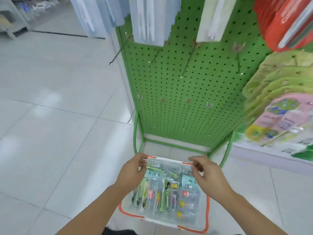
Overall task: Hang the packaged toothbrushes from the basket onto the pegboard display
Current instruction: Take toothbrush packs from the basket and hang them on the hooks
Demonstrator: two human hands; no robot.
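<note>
A white mesh basket (207, 214) with an orange rim stands on the tiled floor at the foot of a green pegboard (169, 119). Several packaged toothbrushes (166, 195) lie flat inside it. My left hand (132, 172) curls its fingers on the basket's far left corner. My right hand (210, 175) curls its fingers on the far right corner. Several bare metal hooks (185, 67) stick out of the pegboard's middle and lower rows.
White packages (149, 19) hang on the top hooks, with red ones (277, 22) at the upper right. Green and pink packs (277, 106) hang on the adjoining panel to the right. One hook (118, 51) juts out past the pegboard's left edge. Open floor lies to the left.
</note>
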